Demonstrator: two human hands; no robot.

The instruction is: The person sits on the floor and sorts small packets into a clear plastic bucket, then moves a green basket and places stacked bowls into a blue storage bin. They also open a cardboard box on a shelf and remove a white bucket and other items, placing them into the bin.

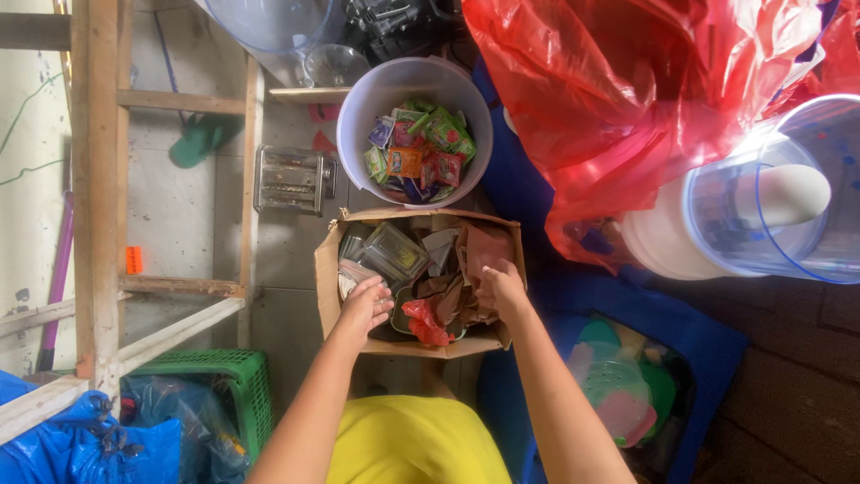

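Across the upper right of the frame a large crumpled red plastic bag [627,99] is heaped on blue sheeting, slumped loosely and seemingly pushed aside from the middle of the frame. At the right edge lies a clear round plastic water container with a white cylinder inside [779,202], tipped on its side so its mouth faces the camera. Along the left runs a bare wooden frame of slats [98,179], with a green plastic crate [224,381] at the lower left beneath it.

In the centre sits an open brown cardboard box [328,269], flaps folded outward so both arms can reach in from above. It holds clear plastic lidded containers [390,251], crumpled brown paper [475,260] and a scrap of red plastic [425,323]. Just above it in the frame stands a pale lilac plastic bucket [358,116] filled with small colourful sachets, kept within reach of the box.

The left hand [365,306] rests with fingers loosely curled on a clear container at the box's left side; whether it has closed around it I cannot tell. The right hand [502,289] presses into the brown paper at the right side, fingers bent into the folds as if pinching them.
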